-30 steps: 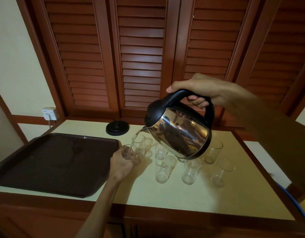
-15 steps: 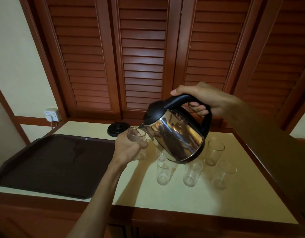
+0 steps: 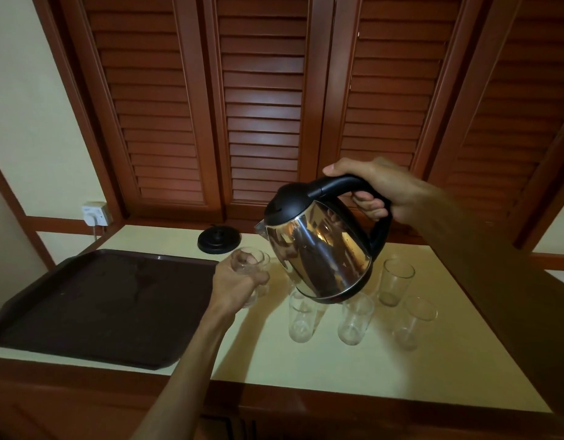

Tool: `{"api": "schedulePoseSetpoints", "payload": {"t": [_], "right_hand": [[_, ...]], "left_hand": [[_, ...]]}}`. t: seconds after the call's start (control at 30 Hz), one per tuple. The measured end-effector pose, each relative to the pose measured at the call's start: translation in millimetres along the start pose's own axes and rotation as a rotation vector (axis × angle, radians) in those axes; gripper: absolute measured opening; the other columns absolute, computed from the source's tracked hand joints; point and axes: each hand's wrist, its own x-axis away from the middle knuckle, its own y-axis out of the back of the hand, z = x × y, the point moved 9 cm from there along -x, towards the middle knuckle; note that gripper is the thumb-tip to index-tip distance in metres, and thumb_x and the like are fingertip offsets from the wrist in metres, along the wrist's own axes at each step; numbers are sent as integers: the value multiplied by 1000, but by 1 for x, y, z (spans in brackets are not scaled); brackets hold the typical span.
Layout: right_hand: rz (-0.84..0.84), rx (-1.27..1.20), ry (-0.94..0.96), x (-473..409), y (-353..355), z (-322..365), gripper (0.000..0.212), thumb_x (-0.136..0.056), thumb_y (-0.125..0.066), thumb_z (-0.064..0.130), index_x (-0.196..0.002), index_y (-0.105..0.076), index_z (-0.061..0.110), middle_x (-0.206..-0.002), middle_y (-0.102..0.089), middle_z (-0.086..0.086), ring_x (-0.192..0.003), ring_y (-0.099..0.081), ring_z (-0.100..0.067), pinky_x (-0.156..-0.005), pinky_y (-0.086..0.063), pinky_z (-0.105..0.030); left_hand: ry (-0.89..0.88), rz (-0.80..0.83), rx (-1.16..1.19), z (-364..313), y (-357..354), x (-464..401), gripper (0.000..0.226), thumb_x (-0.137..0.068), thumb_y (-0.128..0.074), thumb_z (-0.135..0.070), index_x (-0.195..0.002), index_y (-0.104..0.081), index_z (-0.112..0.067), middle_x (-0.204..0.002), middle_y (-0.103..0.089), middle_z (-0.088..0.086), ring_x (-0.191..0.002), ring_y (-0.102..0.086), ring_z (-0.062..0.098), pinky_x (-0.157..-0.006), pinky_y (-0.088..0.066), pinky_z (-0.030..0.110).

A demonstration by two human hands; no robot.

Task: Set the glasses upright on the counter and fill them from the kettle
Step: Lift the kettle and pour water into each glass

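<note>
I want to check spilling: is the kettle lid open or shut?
Shut. The black lid sits flush on the tilted kettle, held by the right hand.

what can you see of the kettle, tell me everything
The kettle has a rounded, mirror-bright steel body with a black lid, a black loop handle and a black rim at its base. The right hand grips the handle and holds it in the air above the glasses, tipped with its small spout toward the glass in the left hand. No stream of water shows. Its black base sits apart on the counter behind.
</note>
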Motion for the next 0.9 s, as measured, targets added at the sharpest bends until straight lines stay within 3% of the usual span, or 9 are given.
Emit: {"api": "schedulePoseSetpoints", "payload": {"t": [0.1,0.3,0.43,0.7,0.8,0.9], "right_hand": [[-19,-3,3,3,5,-5,48,-80,-79,50,-61,-56,13,-48,-39,1,-36,-33,-12,-35,-29,-22],[-44,-39,-8,9,16,-16,57,-87,-74,48,-46,-49,17,-40,-37,2,-31,-30,-12,-34,-26,-21],[-69,-88,-13,12,27,-25,58,-89,-71,46,-42,-51,18,-38,-36,3,-29,-30,-12,-34,-24,-21],[-89,-93,-8,16,43,-34,52,-79,-76,52,-46,-55,18,-40,-40,4,-31,-34,-12,-36,-27,-24],[-110,-99,-8,18,47,-36,55,-85,-74,49,-42,-55,19,-39,-40,4,-30,-33,-12,-36,-27,-24],[-109,-136,0,20,50,-38,52,-85,-75,47,-45,-56,20,-40,-39,4,-30,-33,-12,-35,-27,-24]], "left_hand": [[60,-4,-4,33,0,0,31,-69,-78,7,-97,-66,-1,-87,-66,6,-76,-63,17,-70,-51,29],[93,-25,-13,68,2,1,30,-70,-76,16,-96,-64,5,-96,-67,8,-82,-65,18,-72,-51,27],[81,-27,-19,81,6,-1,29,-70,-76,16,-93,-66,2,-103,-68,13,-93,-66,23,-81,-54,32],[34,-13,-101,88,5,0,37,-72,-84,8,-94,-65,-16,-96,-71,0,-90,-69,22,-75,-52,24],[-9,-12,-85,83,5,2,51,-67,-90,5,-105,-63,-17,-103,-71,0,-98,-70,22,-78,-51,23],[-67,-75,-59,71,10,9,79,-62,-93,-1,-125,-48,-20,-118,-59,-2,-111,-61,22,-87,-46,21]]}}
